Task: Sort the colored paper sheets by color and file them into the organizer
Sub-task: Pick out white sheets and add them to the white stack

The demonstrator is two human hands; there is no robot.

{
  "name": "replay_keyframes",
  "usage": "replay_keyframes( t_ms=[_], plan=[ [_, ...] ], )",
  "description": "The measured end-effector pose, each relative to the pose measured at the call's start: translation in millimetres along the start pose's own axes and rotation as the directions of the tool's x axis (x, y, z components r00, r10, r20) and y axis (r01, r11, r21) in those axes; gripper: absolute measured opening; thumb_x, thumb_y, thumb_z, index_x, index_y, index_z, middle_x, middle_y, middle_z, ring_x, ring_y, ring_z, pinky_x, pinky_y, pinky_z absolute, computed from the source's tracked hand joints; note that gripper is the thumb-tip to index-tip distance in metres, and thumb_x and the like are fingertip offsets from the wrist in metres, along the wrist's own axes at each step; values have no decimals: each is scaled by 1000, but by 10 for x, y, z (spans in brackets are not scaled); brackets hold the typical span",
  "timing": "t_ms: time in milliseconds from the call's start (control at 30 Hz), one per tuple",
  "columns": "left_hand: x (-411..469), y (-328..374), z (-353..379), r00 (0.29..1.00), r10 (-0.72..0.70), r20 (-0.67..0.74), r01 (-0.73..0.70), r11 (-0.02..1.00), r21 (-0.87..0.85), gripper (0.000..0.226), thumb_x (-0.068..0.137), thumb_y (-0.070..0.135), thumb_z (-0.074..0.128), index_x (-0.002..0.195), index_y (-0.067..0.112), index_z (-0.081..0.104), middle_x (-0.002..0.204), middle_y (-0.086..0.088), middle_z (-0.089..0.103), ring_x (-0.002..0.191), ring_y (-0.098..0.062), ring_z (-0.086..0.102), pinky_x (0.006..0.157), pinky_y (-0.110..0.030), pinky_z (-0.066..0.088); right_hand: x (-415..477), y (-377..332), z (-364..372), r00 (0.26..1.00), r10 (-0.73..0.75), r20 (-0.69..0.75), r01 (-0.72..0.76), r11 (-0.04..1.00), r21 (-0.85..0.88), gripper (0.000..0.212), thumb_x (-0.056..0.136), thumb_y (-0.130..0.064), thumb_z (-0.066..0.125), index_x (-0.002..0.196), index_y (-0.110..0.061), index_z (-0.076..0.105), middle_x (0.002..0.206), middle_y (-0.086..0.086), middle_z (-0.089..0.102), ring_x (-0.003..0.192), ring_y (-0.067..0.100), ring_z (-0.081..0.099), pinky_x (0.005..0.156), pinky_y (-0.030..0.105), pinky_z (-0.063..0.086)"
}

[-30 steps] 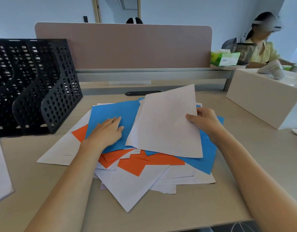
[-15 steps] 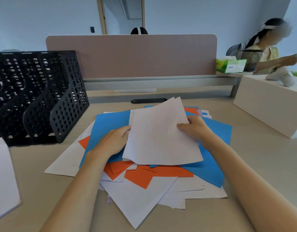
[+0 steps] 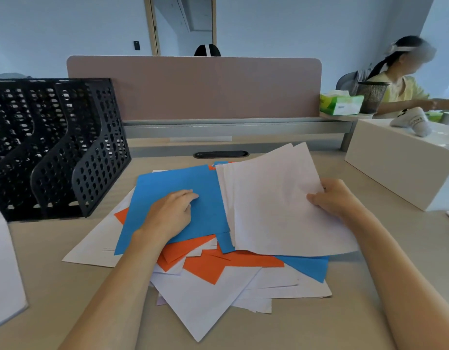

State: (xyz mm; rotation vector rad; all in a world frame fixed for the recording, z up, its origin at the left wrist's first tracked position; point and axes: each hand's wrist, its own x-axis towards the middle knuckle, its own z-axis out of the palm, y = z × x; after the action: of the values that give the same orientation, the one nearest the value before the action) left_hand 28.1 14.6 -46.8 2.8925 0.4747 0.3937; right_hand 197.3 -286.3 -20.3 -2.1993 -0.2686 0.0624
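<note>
A loose pile of blue, orange and white paper sheets lies on the desk in front of me. My right hand point(image 3: 332, 198) grips the right edge of a small stack of white sheets point(image 3: 276, 205), lifted over the pile's right side. On the top blue sheet point(image 3: 178, 198) my left hand point(image 3: 171, 214) rests, fingers bent, pressing down. Orange sheets point(image 3: 218, 263) and more white sheets point(image 3: 205, 299) stick out below. The black perforated organizer point(image 3: 54, 147) stands upright at the left, its slots holding nothing that I can see.
A white box point(image 3: 400, 160) sits at the right of the desk. A separate white sheet point(image 3: 3, 269) lies at the left edge. A pink divider panel point(image 3: 193, 87) runs across the back. Beyond it a seated person point(image 3: 400, 79), a tissue box point(image 3: 341, 103) and a mesh cup point(image 3: 372, 97).
My right hand has carried the white stack to the right, uncovering more of the blue sheet. My left hand left the stack's edge and now lies on the blue sheet.
</note>
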Motion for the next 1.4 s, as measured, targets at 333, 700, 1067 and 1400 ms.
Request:
replay_keyframes(
  t_ms=[333, 700, 1067, 1400],
  plan=[
    [17, 583, 78, 999, 21, 42, 0, 887, -461, 42, 104, 31, 39, 145, 22, 42, 150, 2, 44, 136, -17, 41, 112, -34, 34, -364, 209, -252, 981, -116, -154, 153, 954, 257, 17, 89, -4, 54, 102, -14, 59, 99, 14, 66, 84, 28, 67, 69, 42, 56],
    [98, 1660, -553, 969, -106, -223, -154, 448, -881, 17, 101, 25, 41, 94, 10, 40, 80, -2, 39, 69, -12, 37, 61, -27, 34, -813, -158, -614, 905, -303, -299, 403, 835, 375, 44, 95, -11, 54, 126, -35, 35, 120, -2, 59, 109, 16, 60, 90, 43, 54],
    [-97, 1861, -423, 975, 14, -221, -200, 484, -852, 15, 104, 32, 36, 105, 22, 47, 92, 2, 57, 82, -7, 52, 80, -32, 41, -970, 3, -597, 895, -237, -378, 382, 844, 376, 31, 90, -16, 60, 111, -37, 49, 108, -13, 60, 105, 10, 58, 86, 35, 49],
    [-159, 1809, -371, 964, 10, -265, -209, 643, -737, 12, 104, 26, 32, 104, 16, 40, 84, -14, 57, 69, -20, 51, 56, -30, 37, -1022, -168, -405, 888, -154, -433, 303, 905, 299, 8, 95, -14, 46, 102, -12, 49, 92, 0, 58, 84, 17, 55, 63, 25, 43]
  ],
)
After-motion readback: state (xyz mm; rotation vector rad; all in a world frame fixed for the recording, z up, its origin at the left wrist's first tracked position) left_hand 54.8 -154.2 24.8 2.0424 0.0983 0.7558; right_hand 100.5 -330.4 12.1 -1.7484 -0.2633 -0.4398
